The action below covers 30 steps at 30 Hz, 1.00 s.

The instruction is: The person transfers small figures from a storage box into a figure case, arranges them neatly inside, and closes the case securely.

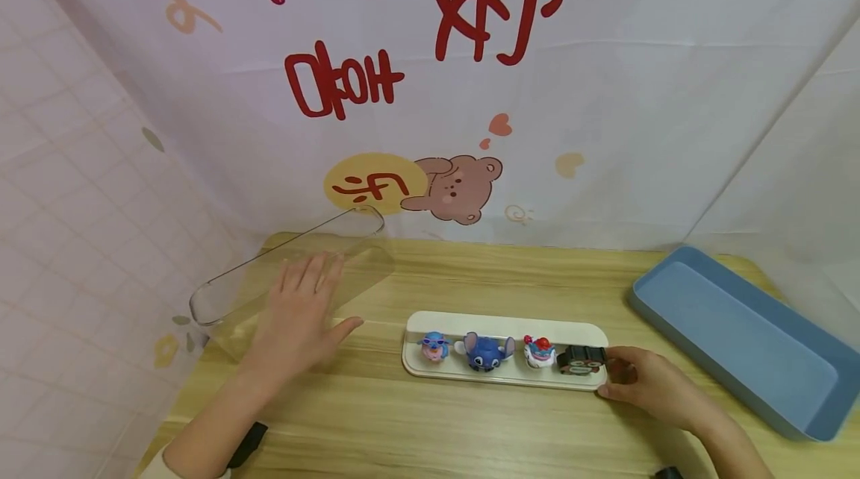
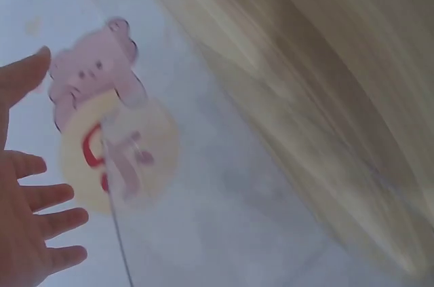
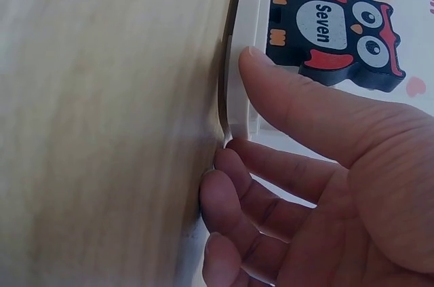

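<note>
Black owl toy [image 3: 339, 36] labelled "Seven"; right hand [image 1: 648, 382] gripping white tray [image 1: 504, 322]; left hand [image 1: 298, 315] open

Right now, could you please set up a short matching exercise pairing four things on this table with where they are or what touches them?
Things:
1. clear cover
2. white base
3. blue tray
4. black owl figure

Places or states:
a. far right of the table, untouched
b. under the left hand
c. right end gripped by the right hand
d. rightmost of four figures on the base

Pairs: 1-b, 2-c, 3-a, 4-d
</note>
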Motion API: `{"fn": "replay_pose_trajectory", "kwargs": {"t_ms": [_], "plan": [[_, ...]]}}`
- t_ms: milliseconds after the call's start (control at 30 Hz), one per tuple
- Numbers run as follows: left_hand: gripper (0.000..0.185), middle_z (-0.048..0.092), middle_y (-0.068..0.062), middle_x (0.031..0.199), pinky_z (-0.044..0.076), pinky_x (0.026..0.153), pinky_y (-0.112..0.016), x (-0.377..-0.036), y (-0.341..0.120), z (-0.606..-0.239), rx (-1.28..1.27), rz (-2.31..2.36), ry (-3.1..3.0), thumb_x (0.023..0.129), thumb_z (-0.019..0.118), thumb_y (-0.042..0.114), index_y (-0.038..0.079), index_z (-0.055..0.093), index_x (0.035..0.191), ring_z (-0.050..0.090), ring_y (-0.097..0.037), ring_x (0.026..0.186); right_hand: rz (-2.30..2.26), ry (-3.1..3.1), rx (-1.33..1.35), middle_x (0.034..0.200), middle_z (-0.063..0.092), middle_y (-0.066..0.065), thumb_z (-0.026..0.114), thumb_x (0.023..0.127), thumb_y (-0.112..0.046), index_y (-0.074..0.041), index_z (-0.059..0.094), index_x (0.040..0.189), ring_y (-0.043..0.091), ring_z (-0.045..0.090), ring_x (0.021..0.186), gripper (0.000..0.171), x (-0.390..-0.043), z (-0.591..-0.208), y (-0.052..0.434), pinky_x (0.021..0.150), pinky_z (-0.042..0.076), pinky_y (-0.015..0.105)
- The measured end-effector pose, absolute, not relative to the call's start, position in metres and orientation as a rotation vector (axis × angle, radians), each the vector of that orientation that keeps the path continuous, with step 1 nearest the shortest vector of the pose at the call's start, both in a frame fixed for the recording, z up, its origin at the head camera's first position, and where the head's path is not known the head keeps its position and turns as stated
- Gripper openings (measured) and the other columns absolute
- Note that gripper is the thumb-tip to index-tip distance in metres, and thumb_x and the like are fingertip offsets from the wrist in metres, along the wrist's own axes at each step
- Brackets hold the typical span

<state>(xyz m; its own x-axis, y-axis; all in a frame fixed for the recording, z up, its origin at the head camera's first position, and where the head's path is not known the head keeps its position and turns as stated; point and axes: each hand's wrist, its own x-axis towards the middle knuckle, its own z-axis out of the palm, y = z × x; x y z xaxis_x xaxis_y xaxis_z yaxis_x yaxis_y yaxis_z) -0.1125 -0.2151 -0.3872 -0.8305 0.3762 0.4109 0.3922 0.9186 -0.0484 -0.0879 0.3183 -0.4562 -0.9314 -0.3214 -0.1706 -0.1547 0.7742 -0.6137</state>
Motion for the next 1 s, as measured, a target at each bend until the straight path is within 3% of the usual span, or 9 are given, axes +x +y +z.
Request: {"fn": "replay_pose_trajectory", "kwargs": {"t_ms": [167, 267, 400, 467, 500, 567, 700, 800, 1000], "plan": [[0.107, 0.055, -0.030, 0.139, 0.041, 0.107, -0.069, -0.117, -0.247, -0.386, -0.493, -0.055, -2.552, 0.068, 0.088, 0.059, -0.003, 0.051, 0.146, 0.051, -0.051, 0.128, -0.904, 2.704, -0.388, 0.097, 0.069, -0.002, 0.089, 0.084, -0.030, 0.005, 0.068, 0.124, 0.001, 0.059, 0.080, 0.057, -0.087, -0.458, 0.319, 0.069, 0.052, 0.026], [0.108, 0.057, -0.033, 0.138, 0.041, 0.104, -0.072, -0.119, -0.264, -0.385, -0.453, -0.091, -2.528, 0.071, 0.079, 0.068, -0.004, 0.052, 0.148, 0.052, -0.055, 0.124, -0.903, 2.701, -0.398, 0.098, 0.069, -0.001, 0.089, 0.084, -0.029, 0.005, 0.068, 0.124, 0.001, 0.059, 0.080, 0.056, -0.087, -0.458, 0.319, 0.069, 0.052, 0.026], [0.123, 0.058, -0.034, 0.134, 0.037, 0.106, -0.073, -0.122, -0.279, -0.385, -0.344, -0.115, -2.550, 0.077, 0.043, 0.098, -0.003, 0.054, 0.147, 0.053, -0.056, 0.120, -0.898, 2.690, -0.381, 0.099, 0.069, 0.000, 0.089, 0.085, -0.029, 0.006, 0.066, 0.126, 0.003, 0.061, 0.082, 0.058, -0.088, -0.458, 0.320, 0.070, 0.053, 0.026], [0.130, 0.059, -0.033, 0.133, 0.038, 0.106, -0.072, -0.124, -0.285, -0.385, -0.290, -0.109, -2.565, 0.075, 0.027, 0.103, -0.002, 0.055, 0.146, 0.054, -0.056, 0.119, -0.895, 2.689, -0.370, 0.100, 0.069, 0.000, 0.089, 0.085, -0.029, 0.006, 0.066, 0.126, 0.004, 0.062, 0.084, 0.059, -0.088, -0.457, 0.320, 0.071, 0.054, 0.026], [0.132, 0.059, -0.033, 0.133, 0.038, 0.105, -0.072, -0.125, -0.288, -0.385, -0.267, -0.106, -2.574, 0.073, 0.028, 0.105, -0.002, 0.055, 0.146, 0.054, -0.056, 0.119, -0.896, 2.687, -0.366, 0.100, 0.069, 0.000, 0.089, 0.085, -0.029, 0.006, 0.066, 0.126, 0.005, 0.063, 0.084, 0.059, -0.088, -0.457, 0.320, 0.072, 0.054, 0.026], [0.129, 0.060, -0.033, 0.131, 0.040, 0.102, -0.072, -0.126, -0.294, -0.385, -0.238, -0.099, -2.591, 0.069, 0.047, 0.102, 0.000, 0.055, 0.145, 0.055, -0.057, 0.117, -0.897, 2.684, -0.363, 0.100, 0.069, 0.000, 0.089, 0.085, -0.029, 0.006, 0.066, 0.126, 0.005, 0.063, 0.084, 0.059, -0.088, -0.456, 0.320, 0.072, 0.054, 0.027], [0.117, 0.061, -0.033, 0.130, 0.041, 0.099, -0.073, -0.126, -0.303, -0.385, -0.190, -0.119, -2.657, 0.063, 0.081, 0.078, 0.004, 0.054, 0.148, 0.057, -0.057, 0.115, -0.916, 2.666, -0.380, 0.101, 0.069, 0.001, 0.088, 0.086, -0.029, 0.006, 0.066, 0.127, 0.003, 0.063, 0.084, 0.058, -0.088, -0.456, 0.321, 0.072, 0.054, 0.026], [0.116, 0.061, -0.034, 0.128, 0.042, 0.097, -0.072, -0.125, -0.308, -0.385, -0.157, -0.140, -2.694, 0.061, 0.086, 0.073, 0.002, 0.055, 0.147, 0.058, -0.058, 0.112, -0.935, 2.647, -0.414, 0.101, 0.068, 0.001, 0.087, 0.087, -0.031, 0.006, 0.065, 0.128, 0.002, 0.062, 0.083, 0.059, -0.089, -0.457, 0.322, 0.071, 0.054, 0.026], [0.117, 0.062, -0.035, 0.126, 0.048, 0.086, -0.071, -0.123, -0.314, -0.388, -0.103, -0.181, -2.782, 0.066, 0.082, 0.078, -0.003, 0.055, 0.146, 0.060, -0.059, 0.106, -0.959, 2.620, -0.421, 0.099, 0.066, 0.000, 0.086, 0.088, -0.032, 0.004, 0.065, 0.128, 0.003, 0.060, 0.081, 0.058, -0.089, -0.456, 0.321, 0.070, 0.052, 0.025]]}}
